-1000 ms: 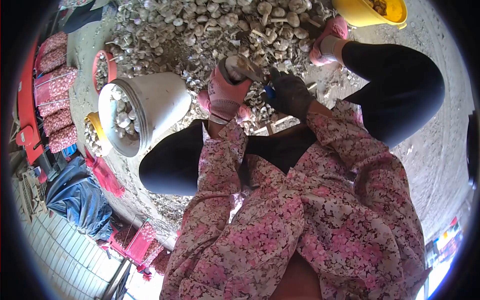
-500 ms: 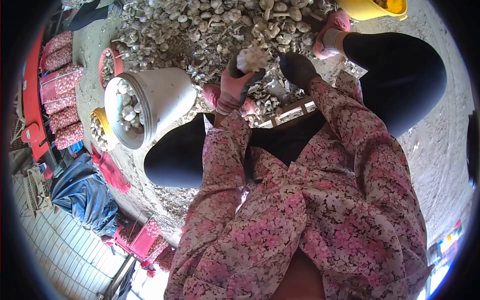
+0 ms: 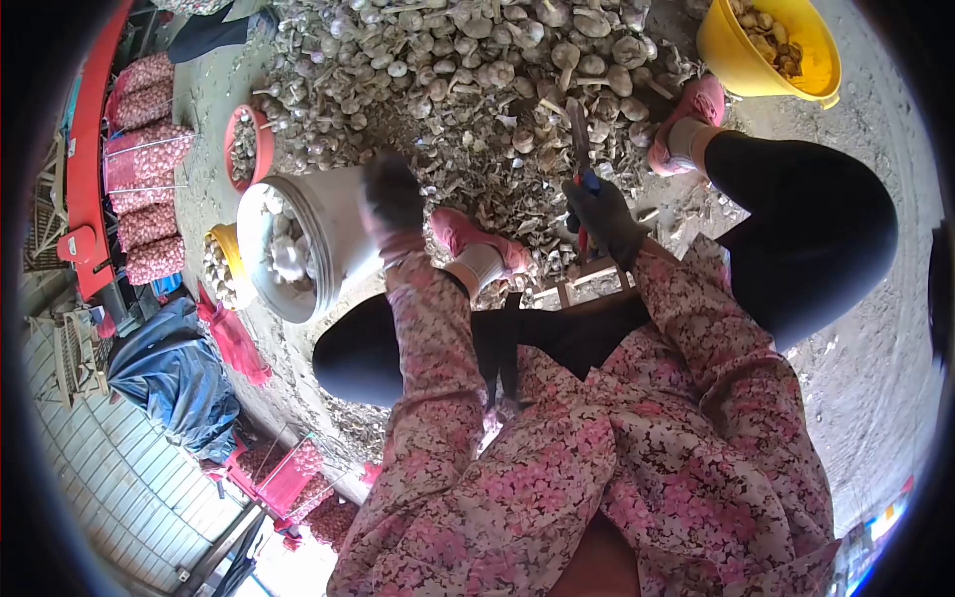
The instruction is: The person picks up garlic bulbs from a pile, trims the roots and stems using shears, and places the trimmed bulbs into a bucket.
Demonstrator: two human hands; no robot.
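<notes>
Where garlic [image 3: 477,70] lies, dusty ground [image 3: 856,298].

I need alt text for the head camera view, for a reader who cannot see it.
A seated person's left hand hovers by a white bucket of garlic while the right hand holds shears. A large garlic pile lies ahead.

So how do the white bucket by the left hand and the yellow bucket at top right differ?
The white bucket is tipped on its side, mouth facing left; the yellow bucket stands upright. The white bucket holds pale whole garlic bulbs; the yellow bucket holds darker brownish pieces. The left hand is over the white bucket; no hand is near the yellow bucket. Both border the garlic pile.
</notes>
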